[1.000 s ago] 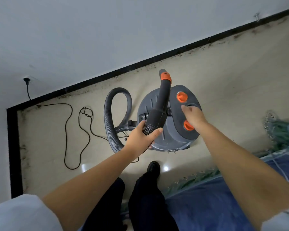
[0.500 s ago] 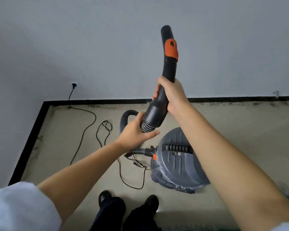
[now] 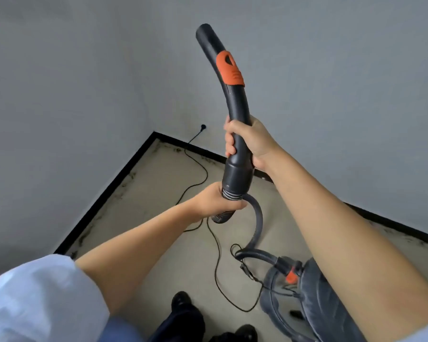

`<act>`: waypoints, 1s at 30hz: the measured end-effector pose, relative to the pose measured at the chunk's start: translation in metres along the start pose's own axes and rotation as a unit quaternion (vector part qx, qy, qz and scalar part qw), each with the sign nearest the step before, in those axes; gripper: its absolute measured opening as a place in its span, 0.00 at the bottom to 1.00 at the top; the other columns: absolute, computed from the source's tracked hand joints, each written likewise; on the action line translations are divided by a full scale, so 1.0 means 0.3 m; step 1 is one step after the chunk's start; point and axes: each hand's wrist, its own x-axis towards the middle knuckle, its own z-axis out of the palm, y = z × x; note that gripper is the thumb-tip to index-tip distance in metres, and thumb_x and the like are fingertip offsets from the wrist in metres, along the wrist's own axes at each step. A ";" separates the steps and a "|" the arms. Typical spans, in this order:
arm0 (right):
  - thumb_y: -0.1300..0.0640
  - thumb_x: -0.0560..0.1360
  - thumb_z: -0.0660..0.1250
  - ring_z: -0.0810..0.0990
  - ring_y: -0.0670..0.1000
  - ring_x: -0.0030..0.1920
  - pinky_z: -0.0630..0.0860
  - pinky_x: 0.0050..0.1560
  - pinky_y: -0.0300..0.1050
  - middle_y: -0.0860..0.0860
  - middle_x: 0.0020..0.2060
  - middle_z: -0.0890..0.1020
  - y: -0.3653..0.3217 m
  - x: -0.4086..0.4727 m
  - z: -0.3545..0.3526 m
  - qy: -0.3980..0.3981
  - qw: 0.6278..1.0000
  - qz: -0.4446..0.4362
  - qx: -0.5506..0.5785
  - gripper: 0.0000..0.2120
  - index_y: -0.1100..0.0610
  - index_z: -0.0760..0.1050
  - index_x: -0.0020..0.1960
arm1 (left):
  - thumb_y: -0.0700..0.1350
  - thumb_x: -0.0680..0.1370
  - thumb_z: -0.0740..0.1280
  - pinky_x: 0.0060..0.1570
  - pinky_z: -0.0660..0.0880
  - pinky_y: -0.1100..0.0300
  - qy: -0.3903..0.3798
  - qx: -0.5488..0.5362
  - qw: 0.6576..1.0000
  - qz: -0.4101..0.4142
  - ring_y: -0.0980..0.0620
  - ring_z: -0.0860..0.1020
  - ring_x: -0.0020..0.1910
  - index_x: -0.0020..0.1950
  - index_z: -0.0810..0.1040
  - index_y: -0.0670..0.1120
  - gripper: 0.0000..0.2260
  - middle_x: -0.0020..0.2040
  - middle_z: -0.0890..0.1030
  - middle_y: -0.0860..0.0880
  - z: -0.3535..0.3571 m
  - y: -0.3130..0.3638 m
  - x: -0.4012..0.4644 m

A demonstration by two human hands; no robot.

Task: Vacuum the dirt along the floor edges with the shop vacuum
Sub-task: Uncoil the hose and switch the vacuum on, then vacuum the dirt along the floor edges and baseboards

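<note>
Left grip [image 3: 216, 202] low, right grip [image 3: 248, 141] above, both clenched

The right hand [image 3: 251, 141] gripped the black curved wand [image 3: 235, 114] at mid-frame, its open end pointing toward the top of the frame, an orange band [image 3: 229, 68] just below that end. The left hand [image 3: 216, 201] held the ribbed hose [image 3: 256, 225] just under the wand's collar. The hose looped down to the grey shop vacuum [image 3: 307, 299] at lower right, partly hidden by the right forearm. A black power cord [image 3: 215, 262] trailed across the beige floor [image 3: 143, 206] to a plug [image 3: 203, 126] in the wall. Dirt [image 3: 126, 178] lay along the black skirting [image 3: 104, 201]. Dark shoes [image 3: 182, 299] showed at the bottom.
</note>
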 end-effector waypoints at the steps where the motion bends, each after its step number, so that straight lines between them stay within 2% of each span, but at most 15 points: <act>1: 0.67 0.76 0.60 0.68 0.49 0.20 0.71 0.28 0.41 0.50 0.23 0.71 0.002 0.039 0.062 -0.039 0.999 0.005 0.000 0.08 0.57 0.68 0.40 | 0.39 0.74 0.71 0.42 0.74 0.65 -0.009 -0.015 1.000 -0.009 0.57 0.76 0.38 0.43 0.76 0.46 0.05 0.37 0.78 0.52 -0.060 -0.016 -0.019; 4: 0.66 0.78 0.59 0.67 0.48 0.19 0.71 0.27 0.41 0.49 0.22 0.70 0.024 0.159 0.267 -0.121 0.992 0.038 0.002 0.09 0.57 0.68 0.40 | 0.38 0.73 0.71 0.41 0.74 0.68 -0.014 -0.066 0.997 -0.024 0.59 0.77 0.38 0.40 0.76 0.47 0.07 0.36 0.79 0.55 -0.238 -0.076 -0.096; 6: 0.65 0.78 0.60 0.66 0.47 0.19 0.70 0.27 0.40 0.49 0.21 0.70 0.051 0.233 0.396 -0.131 0.990 0.057 -0.004 0.10 0.57 0.68 0.39 | 0.37 0.74 0.70 0.40 0.73 0.70 0.037 -0.100 0.994 -0.037 0.59 0.76 0.37 0.41 0.75 0.46 0.06 0.36 0.77 0.54 -0.326 -0.125 -0.149; 9: 0.64 0.76 0.62 0.67 0.48 0.19 0.69 0.27 0.40 0.49 0.21 0.70 0.120 0.341 0.575 -0.103 0.992 0.069 -0.037 0.08 0.57 0.67 0.39 | 0.42 0.72 0.72 0.43 0.74 0.68 0.226 -0.140 0.963 -0.052 0.57 0.76 0.41 0.49 0.73 0.47 0.10 0.42 0.78 0.52 -0.413 -0.218 -0.202; 12: 0.62 0.73 0.64 0.69 0.48 0.20 0.72 0.32 0.44 0.48 0.21 0.72 0.200 0.418 0.745 -0.070 0.992 0.059 -0.092 0.06 0.57 0.67 0.40 | 0.46 0.72 0.72 0.43 0.75 0.64 0.408 -0.149 0.897 -0.086 0.57 0.76 0.44 0.58 0.69 0.48 0.18 0.46 0.77 0.54 -0.476 -0.294 -0.233; 15: 0.62 0.72 0.64 0.70 0.49 0.21 0.72 0.33 0.44 0.49 0.23 0.72 0.256 0.479 0.881 -0.074 0.990 0.053 -0.111 0.05 0.56 0.68 0.41 | 0.46 0.74 0.70 0.42 0.75 0.60 0.496 -0.177 0.842 -0.118 0.56 0.75 0.42 0.60 0.67 0.46 0.19 0.44 0.75 0.56 -0.547 -0.351 -0.237; 17: 0.63 0.73 0.64 0.70 0.49 0.21 0.72 0.31 0.42 0.51 0.25 0.72 0.282 0.530 0.944 -0.095 0.988 0.064 -0.100 0.06 0.56 0.68 0.42 | 0.45 0.74 0.69 0.39 0.73 0.62 0.514 -0.173 0.827 -0.147 0.56 0.75 0.41 0.61 0.68 0.45 0.18 0.45 0.75 0.53 -0.608 -0.398 -0.223; 21: 0.63 0.74 0.64 0.70 0.49 0.22 0.70 0.28 0.41 0.52 0.27 0.71 0.367 0.660 1.017 -0.139 0.980 0.093 -0.104 0.06 0.56 0.68 0.42 | 0.43 0.74 0.69 0.44 0.71 0.60 0.509 -0.177 0.823 -0.180 0.48 0.78 0.49 0.61 0.72 0.43 0.17 0.48 0.78 0.50 -0.715 -0.521 -0.157; 23: 0.64 0.74 0.63 0.69 0.49 0.22 0.70 0.28 0.40 0.52 0.27 0.71 0.450 0.737 1.038 -0.158 0.975 0.107 -0.116 0.06 0.57 0.67 0.42 | 0.43 0.73 0.69 0.41 0.71 0.62 0.510 -0.192 0.815 -0.197 0.49 0.77 0.48 0.61 0.72 0.44 0.17 0.48 0.78 0.51 -0.749 -0.609 -0.108; 26: 0.65 0.74 0.62 0.69 0.49 0.22 0.70 0.27 0.40 0.53 0.27 0.71 0.632 0.856 1.057 -0.187 0.964 0.128 -0.140 0.06 0.57 0.67 0.43 | 0.43 0.73 0.69 0.39 0.70 0.64 0.515 -0.227 0.796 -0.222 0.51 0.76 0.48 0.61 0.72 0.45 0.18 0.49 0.78 0.51 -0.781 -0.781 -0.012; 30: 0.65 0.74 0.63 0.70 0.48 0.21 0.70 0.26 0.40 0.53 0.28 0.71 0.978 0.958 1.093 -0.219 0.948 0.150 -0.177 0.05 0.59 0.67 0.46 | 0.41 0.72 0.68 0.39 0.70 0.62 0.516 -0.269 0.769 -0.263 0.49 0.77 0.47 0.58 0.73 0.42 0.15 0.47 0.79 0.48 -0.777 -1.082 0.089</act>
